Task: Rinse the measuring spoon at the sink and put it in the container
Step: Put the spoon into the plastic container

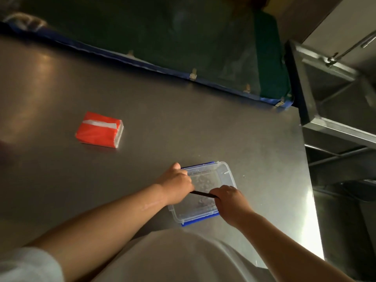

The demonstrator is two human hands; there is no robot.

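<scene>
A clear plastic container (227, 174) with blue clips stands open on the steel counter near the front edge. My left hand (175, 183) grips its left rim, thumb up along the wall. My right hand (230, 197) is over the container's near right side, closed around a thin dark handle, the measuring spoon (201, 193), which spans between both hands above the container. The spoon's bowl is hidden behind my left hand. The steel sink (333, 82) with its tap sits at the upper right, beyond the counter's end.
A red tissue pack (99, 130) lies on the steel counter (183, 123) to the left. A blue-edged green panel (183, 37) runs along the counter's far side. The counter ends at right, with steel framing below the sink.
</scene>
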